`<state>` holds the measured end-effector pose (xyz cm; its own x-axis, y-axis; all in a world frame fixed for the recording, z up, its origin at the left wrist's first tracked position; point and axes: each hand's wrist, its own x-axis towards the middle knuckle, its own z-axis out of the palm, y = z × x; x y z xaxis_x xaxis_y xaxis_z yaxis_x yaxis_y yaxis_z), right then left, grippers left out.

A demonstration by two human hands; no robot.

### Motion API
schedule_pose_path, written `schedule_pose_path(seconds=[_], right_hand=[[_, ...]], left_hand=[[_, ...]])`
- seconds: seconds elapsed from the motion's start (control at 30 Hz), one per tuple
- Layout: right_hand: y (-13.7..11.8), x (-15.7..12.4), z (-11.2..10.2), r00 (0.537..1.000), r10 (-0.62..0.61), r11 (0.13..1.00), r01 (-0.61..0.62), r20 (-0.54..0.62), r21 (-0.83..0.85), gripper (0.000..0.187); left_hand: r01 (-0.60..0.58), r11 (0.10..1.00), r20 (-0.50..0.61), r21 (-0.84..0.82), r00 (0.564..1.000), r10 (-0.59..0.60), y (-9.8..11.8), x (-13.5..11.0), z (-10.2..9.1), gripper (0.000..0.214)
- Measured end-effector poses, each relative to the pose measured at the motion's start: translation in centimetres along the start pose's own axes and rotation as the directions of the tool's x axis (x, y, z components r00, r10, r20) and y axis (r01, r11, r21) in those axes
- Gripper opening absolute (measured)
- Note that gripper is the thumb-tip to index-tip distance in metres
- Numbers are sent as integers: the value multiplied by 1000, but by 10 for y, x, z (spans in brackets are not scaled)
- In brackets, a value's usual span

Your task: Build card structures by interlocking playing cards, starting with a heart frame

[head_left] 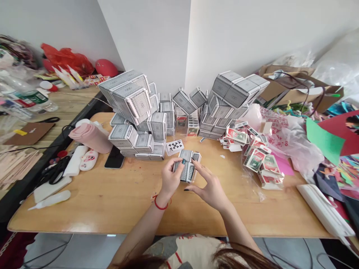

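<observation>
A small block folded from grey-backed playing cards lies on the wooden table in front of me. My left hand grips its left side, thumb on top; the fingers behind are partly hidden. On the right, my right hand has its thumb and index finger spread apart, the index fingertip touching the block's upper right part and the thumb off its near edge. A loose playing card, a nine of clubs by its look, lies face up just beyond. Stacked card blocks stand behind to the left, more card blocks to the right.
Opened card boxes pile up at the right, near a white plastic bag and a long white case. To the left are a phone, a rolled pink cloth, black scissors and a glue bottle.
</observation>
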<state>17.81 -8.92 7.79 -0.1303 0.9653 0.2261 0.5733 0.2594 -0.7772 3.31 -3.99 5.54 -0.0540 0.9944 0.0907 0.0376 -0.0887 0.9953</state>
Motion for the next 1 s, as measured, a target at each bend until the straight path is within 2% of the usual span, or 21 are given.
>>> schedule_pose_path(seconds=[0.07, 0.17, 0.53, 0.7, 1.0], right_hand=[[-3, 0, -2, 999, 45, 997, -46, 13, 54, 66], [-4, -1, -2, 996, 87, 990, -83, -27, 115, 58], [-8, -1, -6, 999, 3, 1000, -4, -34, -21, 50], [-8, -1, -6, 999, 47, 999, -47, -23, 9, 52], [-7, -2, -8, 1000, 6, 1000, -6, -2, 31, 54]], left_hand=[[3, 1000, -9, -9, 1000, -3, 0, 1, -1, 18], [9, 1000, 9, -5, 1000, -9, -1, 1, -2, 19], [-12, 1000, 68, 8, 998, 11, -5, 2, -5, 18], [-6, 1000, 63, 16, 998, 5, -5, 0, -5, 18], [-24, 999, 87, 48, 996, 20, -4, -1, -4, 17]])
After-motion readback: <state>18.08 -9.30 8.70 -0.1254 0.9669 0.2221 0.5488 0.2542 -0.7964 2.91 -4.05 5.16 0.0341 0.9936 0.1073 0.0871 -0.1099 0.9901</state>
